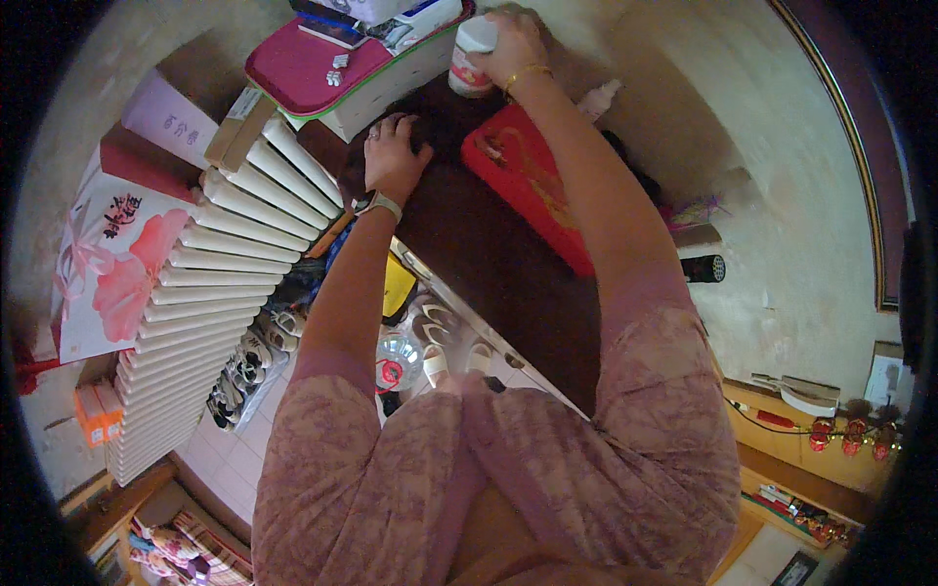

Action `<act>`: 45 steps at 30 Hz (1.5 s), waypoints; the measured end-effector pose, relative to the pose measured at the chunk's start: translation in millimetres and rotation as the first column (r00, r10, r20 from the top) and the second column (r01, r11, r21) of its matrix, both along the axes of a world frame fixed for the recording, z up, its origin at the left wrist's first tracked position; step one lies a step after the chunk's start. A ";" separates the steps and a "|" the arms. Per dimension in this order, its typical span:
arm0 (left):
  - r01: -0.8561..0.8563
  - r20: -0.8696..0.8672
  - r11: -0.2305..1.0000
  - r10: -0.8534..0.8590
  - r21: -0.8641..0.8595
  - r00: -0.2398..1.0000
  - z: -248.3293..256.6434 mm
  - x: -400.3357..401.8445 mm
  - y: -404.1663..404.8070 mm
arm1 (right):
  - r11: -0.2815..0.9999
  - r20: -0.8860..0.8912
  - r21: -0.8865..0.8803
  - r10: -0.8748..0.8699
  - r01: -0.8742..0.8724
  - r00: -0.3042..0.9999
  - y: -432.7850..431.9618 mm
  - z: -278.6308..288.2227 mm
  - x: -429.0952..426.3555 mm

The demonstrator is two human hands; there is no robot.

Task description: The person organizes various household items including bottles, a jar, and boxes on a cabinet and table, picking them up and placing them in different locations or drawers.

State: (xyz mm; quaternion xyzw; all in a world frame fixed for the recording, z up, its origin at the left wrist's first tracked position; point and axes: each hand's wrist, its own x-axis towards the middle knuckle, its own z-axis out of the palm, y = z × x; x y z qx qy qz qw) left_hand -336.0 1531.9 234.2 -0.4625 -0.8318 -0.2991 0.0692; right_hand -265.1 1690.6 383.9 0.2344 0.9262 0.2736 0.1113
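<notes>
In my right hand (pixel 522 45) is a white plastic bottle (pixel 469 62) with a white lid and a red and white label. I hold it by its side near the wall, at the far end of the dark tabletop (pixel 469 220). My left hand (pixel 396 150) rests on that surface with its fingers spread and nothing in it. A red case or box (pixel 524 176) with a gold design lies under my right forearm. Left of the bottle stands a white box (pixel 381 91) with a dark pink tray-like lid (pixel 315 69).
A white radiator (pixel 227 256) runs along the left, with a gift bag (pixel 121 271) and a small cardboard box (pixel 240 128) at it. Shoes (pixel 249 359) and a clear plastic jug (pixel 399 359) stand on the floor. A black cylindrical object (pixel 707 269) is by the right wall.
</notes>
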 end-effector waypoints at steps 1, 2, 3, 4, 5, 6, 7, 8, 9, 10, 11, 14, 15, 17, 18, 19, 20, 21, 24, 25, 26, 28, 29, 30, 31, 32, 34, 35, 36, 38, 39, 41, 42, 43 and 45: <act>0.017 -0.009 1.000 -0.017 0.020 1.000 -1.6 -1.6 0.7 | 0.958 -0.474 -0.249 0.009 -0.144 0.880 -2.4 -18.1 15.5; 0.017 -0.010 1.000 -0.016 0.018 1.000 -3.9 -4.0 -1.0 | 0.841 -0.820 -0.381 -0.115 -0.384 0.561 -9.3 -29.6 29.5; 0.002 -0.011 1.000 -0.002 0.023 1.000 -5.2 -5.6 -4.1 | 0.784 -0.806 -0.449 -0.149 -0.428 0.573 -33.6 -18.2 49.7; -0.010 -0.012 1.000 0.010 0.030 1.000 -5.3 -5.9 -6.1 | 0.722 -0.790 -0.512 -0.181 -0.466 0.586 -62.9 -5.6 76.8; 0.005 -0.012 0.999 -0.005 0.036 1.000 -2.8 -2.9 -3.1 | 0.755 -0.796 -0.447 -0.091 -0.480 0.599 -76.3 -11.9 109.6; -0.008 -0.042 0.998 0.011 0.061 0.999 -1.2 -1.3 -3.0 | 0.775 -0.794 -0.385 -0.001 -0.502 0.608 -89.3 -20.3 141.5; -0.018 -0.068 0.996 0.024 0.091 0.997 0.5 0.2 -1.5 | 0.755 -0.758 -0.461 -0.062 -0.466 0.649 -110.9 -9.8 171.1; -0.013 -0.073 0.996 0.020 0.093 0.997 -0.5 -1.2 -2.5 | 0.726 -0.720 -0.532 -0.118 -0.435 0.684 -130.6 -1.0 197.2; -0.039 -0.085 0.996 0.046 0.084 0.995 -2.5 -2.3 -3.0 | 0.734 -0.664 -0.588 -0.198 -0.340 0.721 -142.6 -2.3 222.5; -0.059 -0.093 0.995 0.066 0.077 0.993 -3.5 -2.7 -1.9 | 0.733 -0.600 -0.638 -0.283 -0.235 0.748 -150.8 -6.2 245.0; -0.049 -0.099 0.996 0.057 0.076 0.993 -2.0 -4.0 -2.8 | 0.735 -0.604 -0.638 -0.291 -0.232 0.742 -156.8 -11.1 263.4; -0.113 -0.128 0.994 0.113 0.012 0.985 -0.4 -4.1 -2.5 | 0.698 -0.487 -0.716 -0.494 -0.005 0.720 -165.8 -30.1 306.0; -0.098 -0.133 0.995 0.098 0.008 0.986 0.5 -6.7 -6.3 | 0.724 -0.517 -0.689 -0.515 0.025 0.684 -167.7 -36.0 316.3; -0.084 -0.133 0.994 0.092 0.064 0.987 -4.4 -15.4 -13.0 | 0.748 -0.547 -0.661 -0.537 0.063 0.642 -169.3 -44.7 329.1; -0.085 -0.167 0.991 0.102 0.107 0.981 -9.2 -17.9 -17.0 | 0.769 -0.557 -0.630 -0.545 0.109 0.626 -169.8 -47.9 334.1; -0.078 -0.171 0.991 0.096 0.110 0.981 -8.3 -12.7 -20.1 | 0.788 -0.570 -0.596 -0.551 0.155 0.609 -168.5 -50.7 338.4; -0.081 -0.105 0.993 0.089 0.083 0.990 -7.2 -5.5 -28.7 | 0.789 -0.574 -0.595 -0.552 0.156 0.604 -167.3 -53.3 342.9; -0.075 -0.044 0.996 0.077 0.056 0.996 -4.3 3.3 -37.9 | 0.788 -0.589 -0.591 -0.569 0.174 0.575 -167.5 -56.0 348.9; 0.085 0.120 0.993 -0.095 0.085 0.988 8.8 64.3 -72.1 | 0.793 -0.612 -0.578 -0.577 0.192 0.541 -165.3 -59.1 351.4; 0.156 0.099 0.983 -0.165 0.094 0.981 3.3 82.6 -79.6 | 0.800 -0.619 -0.565 -0.574 0.205 0.535 -166.2 -58.7 351.7; 0.220 0.121 0.971 -0.230 0.091 0.966 8.0 105.2 -82.1 | 0.795 -0.615 -0.571 -0.579 0.204 0.535 -165.7 -60.4 353.3; 0.338 0.175 0.938 -0.346 0.077 0.922 15.0 148.1 -82.2 | 0.803 -0.617 -0.550 -0.576 0.229 0.536 -161.3 -62.6 354.6; 0.397 0.208 0.915 -0.403 0.069 0.891 15.6 166.3 -80.9 | 0.805 -0.619 -0.552 -0.571 0.220 0.539 -160.3 -63.2 354.3; 0.461 0.256 0.885 -0.462 0.066 0.849 21.6 185.2 -81.5 | 0.807 -0.631 -0.551 -0.569 0.211 0.528 -159.5 -63.9 354.1; 0.521 0.302 0.851 -0.515 0.069 0.802 29.3 195.6 -81.8 | 0.812 -0.644 -0.548 -0.563 0.201 0.518 -157.9 -64.4 353.7; 0.510 0.298 0.857 -0.506 0.069 0.810 33.9 193.8 -81.8 | 0.815 -0.647 -0.547 -0.555 0.189 0.523 -157.8 -63.5 352.3; 0.609 0.342 0.762 -0.645 0.219 0.683 42.7 188.1 -76.7 | 0.871 -0.687 -0.441 -0.483 0.217 0.543 -160.4 -57.0 351.5; 0.550 0.245 0.791 -0.608 0.268 0.755 48.9 173.9 -67.7 | 0.874 -0.690 -0.434 -0.479 0.218 0.543 -163.3 -55.0 352.8; 0.491 0.147 0.811 -0.554 0.318 0.819 55.2 151.4 -53.3 | 0.889 -0.736 -0.419 -0.450 0.181 0.506 -167.7 -55.9 354.7; 0.282 0.000 0.807 -0.330 0.518 0.944 62.5 97.7 -4.7 | 0.904 -0.777 -0.404 -0.420 0.141 0.469 -178.9 -53.4 353.7; 0.249 -0.001 0.827 -0.287 0.504 0.958 71.7 69.1 21.8 | 0.900 -0.773 -0.431 -0.405 0.064 0.488 -184.5 -54.9 353.1; 0.148 0.112 0.907 -0.208 0.393 0.972 58.7 17.4 71.6 | 0.894 -0.773 -0.448 -0.383 -0.009 0.506 -192.2 -53.5 346.6; 0.152 -0.012 0.919 -0.159 0.363 0.987 57.1 2.6 88.8 | 0.864 -0.767 -0.498 -0.401 -0.070 0.501 -196.3 -53.6 342.6; 0.154 -0.013 0.917 -0.161 0.368 0.987 49.9 -15.4 104.8 | 0.828 -0.761 -0.544 -0.418 -0.137 0.496 -199.7 -55.4 339.7; 0.137 -0.007 0.985 -0.137 0.109 0.991 27.2 -41.3 132.2 | 0.847 -0.773 -0.509 -0.374 -0.150 0.513 -202.4 -54.3 332.6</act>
